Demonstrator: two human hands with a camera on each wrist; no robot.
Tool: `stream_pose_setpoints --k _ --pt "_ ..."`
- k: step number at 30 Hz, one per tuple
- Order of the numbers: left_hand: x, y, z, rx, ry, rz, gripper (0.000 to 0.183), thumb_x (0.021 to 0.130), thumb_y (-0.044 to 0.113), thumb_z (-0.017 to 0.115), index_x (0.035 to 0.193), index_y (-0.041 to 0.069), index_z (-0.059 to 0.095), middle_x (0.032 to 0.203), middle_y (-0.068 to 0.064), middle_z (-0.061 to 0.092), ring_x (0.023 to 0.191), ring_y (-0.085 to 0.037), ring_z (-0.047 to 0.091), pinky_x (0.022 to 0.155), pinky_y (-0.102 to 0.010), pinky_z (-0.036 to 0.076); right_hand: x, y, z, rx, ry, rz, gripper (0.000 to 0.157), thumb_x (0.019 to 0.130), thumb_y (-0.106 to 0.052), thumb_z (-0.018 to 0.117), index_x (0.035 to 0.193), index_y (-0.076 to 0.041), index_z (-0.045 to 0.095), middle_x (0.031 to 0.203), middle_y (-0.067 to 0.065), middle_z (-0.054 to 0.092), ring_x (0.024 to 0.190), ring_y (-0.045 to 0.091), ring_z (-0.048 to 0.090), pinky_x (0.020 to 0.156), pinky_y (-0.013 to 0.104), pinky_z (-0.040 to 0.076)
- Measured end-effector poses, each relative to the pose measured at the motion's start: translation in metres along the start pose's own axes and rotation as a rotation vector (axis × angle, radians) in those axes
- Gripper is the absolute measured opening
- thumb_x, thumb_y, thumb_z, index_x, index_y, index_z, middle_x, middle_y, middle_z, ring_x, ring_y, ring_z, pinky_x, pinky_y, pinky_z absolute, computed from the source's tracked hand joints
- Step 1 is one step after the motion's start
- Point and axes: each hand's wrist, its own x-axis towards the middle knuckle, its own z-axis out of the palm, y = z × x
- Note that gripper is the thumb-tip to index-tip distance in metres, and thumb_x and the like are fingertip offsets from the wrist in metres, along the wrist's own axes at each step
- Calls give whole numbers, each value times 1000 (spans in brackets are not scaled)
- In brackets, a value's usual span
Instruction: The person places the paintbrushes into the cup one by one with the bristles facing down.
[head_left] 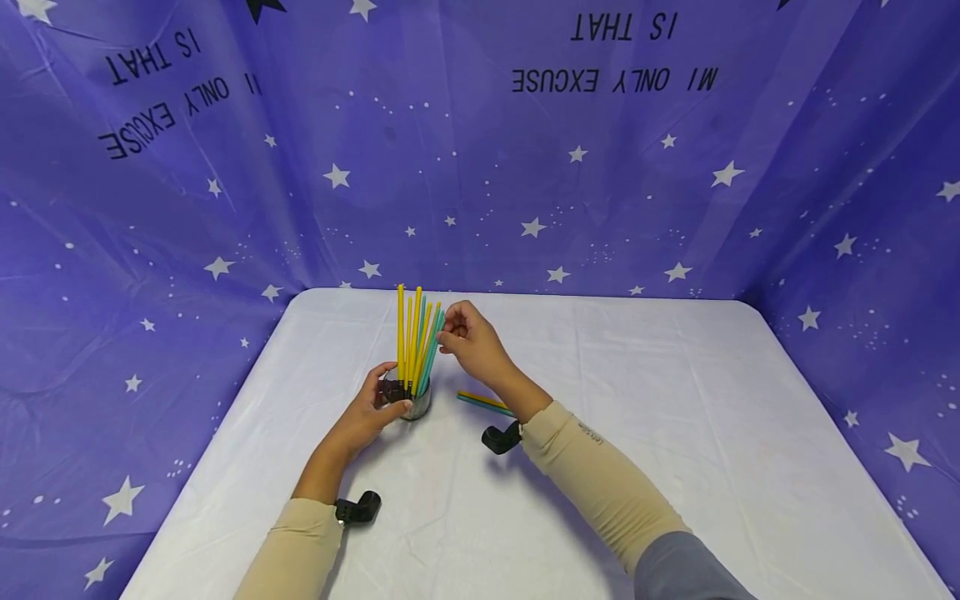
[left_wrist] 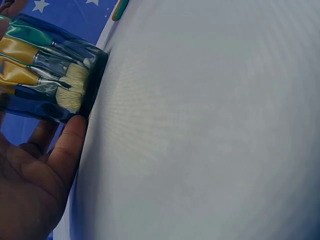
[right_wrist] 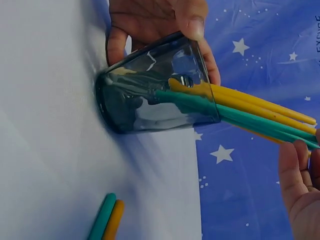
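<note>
A clear glass tumbler (head_left: 422,407) stands on the table, holding several paintbrushes (head_left: 408,342) with yellow and teal handles pointing up. Pale bristles (left_wrist: 74,85) show down inside it in the left wrist view. My left hand (head_left: 367,417) grips the glass from the left, thumb on the near side and fingers round behind. At the upper end of a teal-handled paintbrush (right_wrist: 260,122), my right hand (head_left: 476,343) pinches the handle between thumb and fingertips. The brush's lower part is inside the glass among the others.
Two more brush handles, one yellow and one teal (head_left: 483,405), lie side by side on the white table (head_left: 637,433), under my right forearm. Purple cloth with white stars (head_left: 525,192) hangs behind the table and along both sides.
</note>
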Motion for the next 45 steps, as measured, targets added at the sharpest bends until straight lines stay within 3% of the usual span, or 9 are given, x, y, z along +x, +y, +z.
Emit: stream_pose_setpoints --k 6,12,19,22,26,31,37,45 --pt "0 0 0 -3 1 2 78 93 18 69 154 21 19 138 -22 43 123 -36 45 103 -50 30 -2 9 -2 -40 -77 44 20 95 -4 63 108 -4 48 97 9 53 84 20 59 78 40 55" --pt "-1 2 1 -10 -2 5 77 94 16 68 154 20 19 138 -23 43 124 -36 45 104 -50 30 -9 27 -5 -122 -169 110 25 95 -8 65 115 0 53 104 9 56 87 19 61 78 42 55" --pt "-20 38 5 10 -15 -7 73 95 12 65 152 11 20 136 -26 42 123 -39 44 103 -51 31 -10 49 -13 -265 -243 173 30 94 -11 67 118 2 56 101 7 58 85 20 60 71 32 52" --pt "-17 34 5 14 -14 -9 73 95 11 65 152 11 20 136 -27 42 122 -39 44 102 -50 31 -9 55 -18 -251 -290 228 29 94 -10 66 118 2 57 100 8 58 84 22 60 68 32 51" --pt "-7 16 2 4 -7 -16 75 94 12 66 153 15 19 138 -26 42 125 -39 44 104 -50 30 -8 61 -25 -268 -347 272 25 94 -8 65 116 1 57 97 8 58 82 21 59 65 30 46" --pt "1 -2 -1 9 -3 -6 79 94 18 68 155 20 18 140 -23 43 128 -37 44 103 -49 34 -7 60 -30 -470 -419 247 24 92 -11 69 113 -5 61 93 3 59 82 17 53 73 30 44" --pt "1 -4 -2 10 -6 4 80 93 21 70 154 22 19 139 -22 44 127 -36 46 100 -45 38 -8 56 -32 -648 -509 221 17 93 -11 68 109 -10 62 85 1 57 79 16 51 77 34 41" --pt "1 -4 -1 12 1 1 78 92 21 70 153 24 22 136 -20 46 125 -35 47 100 -47 37 -7 55 -33 -715 -585 235 17 93 -8 67 109 -15 65 90 1 56 84 17 50 80 34 41"
